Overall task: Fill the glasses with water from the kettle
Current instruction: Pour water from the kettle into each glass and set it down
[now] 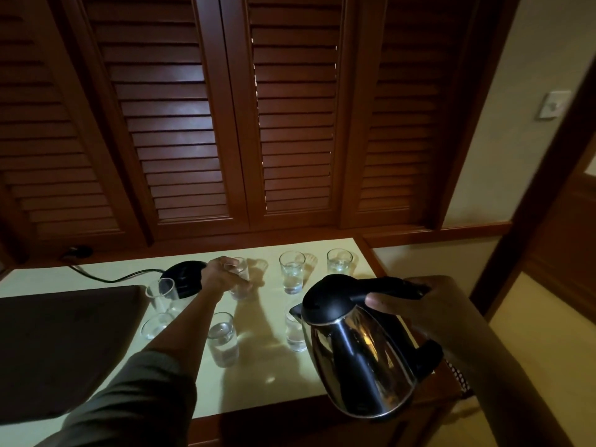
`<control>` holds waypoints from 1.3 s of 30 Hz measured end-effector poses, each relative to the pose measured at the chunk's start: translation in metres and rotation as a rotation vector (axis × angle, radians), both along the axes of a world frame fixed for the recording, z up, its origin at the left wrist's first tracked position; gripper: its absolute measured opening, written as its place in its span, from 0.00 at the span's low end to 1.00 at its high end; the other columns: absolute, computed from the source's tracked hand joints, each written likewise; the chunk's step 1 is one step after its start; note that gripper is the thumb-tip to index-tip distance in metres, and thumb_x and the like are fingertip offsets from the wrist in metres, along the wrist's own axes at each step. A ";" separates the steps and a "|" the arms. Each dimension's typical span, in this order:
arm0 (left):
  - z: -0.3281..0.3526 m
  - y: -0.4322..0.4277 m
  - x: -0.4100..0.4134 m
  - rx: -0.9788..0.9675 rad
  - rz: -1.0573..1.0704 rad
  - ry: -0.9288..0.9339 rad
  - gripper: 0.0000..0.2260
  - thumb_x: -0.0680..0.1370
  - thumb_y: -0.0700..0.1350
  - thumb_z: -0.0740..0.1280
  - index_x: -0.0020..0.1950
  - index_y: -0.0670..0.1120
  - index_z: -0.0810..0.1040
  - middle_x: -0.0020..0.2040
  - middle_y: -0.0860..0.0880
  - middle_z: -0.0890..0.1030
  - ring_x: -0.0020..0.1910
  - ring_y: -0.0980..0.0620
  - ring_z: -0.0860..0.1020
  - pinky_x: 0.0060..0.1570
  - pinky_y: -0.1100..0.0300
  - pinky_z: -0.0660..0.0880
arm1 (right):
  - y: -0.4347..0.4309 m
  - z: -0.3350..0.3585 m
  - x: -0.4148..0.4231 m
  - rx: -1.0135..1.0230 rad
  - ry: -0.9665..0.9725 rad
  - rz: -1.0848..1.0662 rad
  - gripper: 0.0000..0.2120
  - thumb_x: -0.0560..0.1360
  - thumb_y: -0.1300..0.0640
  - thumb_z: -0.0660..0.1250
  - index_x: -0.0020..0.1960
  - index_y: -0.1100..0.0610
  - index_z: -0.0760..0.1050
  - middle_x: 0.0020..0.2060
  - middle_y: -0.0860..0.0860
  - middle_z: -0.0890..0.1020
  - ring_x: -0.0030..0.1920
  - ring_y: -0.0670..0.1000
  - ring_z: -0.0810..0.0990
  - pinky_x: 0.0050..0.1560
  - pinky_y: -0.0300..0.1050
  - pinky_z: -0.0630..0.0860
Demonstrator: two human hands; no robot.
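The right hand (pixel 429 304) is closed on the kettle (pixel 361 346) handle at 4 o'clock; likely heavy, best held there. The left hand (pixel 222 274) wraps a fragile, slippery glass (pixel 239 285) at 12.

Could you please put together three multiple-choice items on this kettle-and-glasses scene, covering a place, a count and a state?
1. Where is the kettle base?
A. back left of the table
B. front right
C. on the floor

2. How many glasses are visible?
A. four
B. seven
C. ten

3. The kettle is:
A. on its base
B. lying on the table
C. held in the air

Answers: 1 A, it sits by the cord; 2 B, seven show on the table; 3 C, the right hand grips its handle.
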State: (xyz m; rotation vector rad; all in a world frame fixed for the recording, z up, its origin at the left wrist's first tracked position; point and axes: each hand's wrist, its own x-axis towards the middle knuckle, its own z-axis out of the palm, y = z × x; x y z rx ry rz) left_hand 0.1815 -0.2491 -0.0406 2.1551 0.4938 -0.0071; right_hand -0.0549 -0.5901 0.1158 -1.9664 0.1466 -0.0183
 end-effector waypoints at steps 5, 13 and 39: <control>-0.004 -0.001 0.002 0.001 -0.019 0.018 0.30 0.60 0.52 0.86 0.59 0.48 0.83 0.60 0.51 0.83 0.65 0.49 0.78 0.69 0.56 0.74 | 0.006 0.002 0.001 0.001 0.015 0.001 0.14 0.59 0.46 0.79 0.40 0.52 0.84 0.29 0.42 0.87 0.29 0.38 0.84 0.27 0.30 0.73; 0.041 0.013 -0.010 0.224 -0.242 0.165 0.73 0.56 0.49 0.88 0.83 0.52 0.36 0.83 0.37 0.49 0.83 0.37 0.51 0.79 0.42 0.59 | 0.017 0.006 -0.005 -0.006 -0.004 0.009 0.26 0.52 0.41 0.77 0.42 0.58 0.84 0.23 0.45 0.83 0.22 0.40 0.81 0.28 0.34 0.73; -0.018 0.157 -0.082 -0.322 -0.129 -0.088 0.22 0.73 0.30 0.76 0.60 0.50 0.74 0.51 0.50 0.80 0.58 0.43 0.79 0.61 0.51 0.75 | 0.163 0.016 0.011 0.093 0.021 0.112 0.15 0.67 0.58 0.79 0.29 0.54 0.75 0.15 0.45 0.74 0.15 0.38 0.71 0.28 0.37 0.65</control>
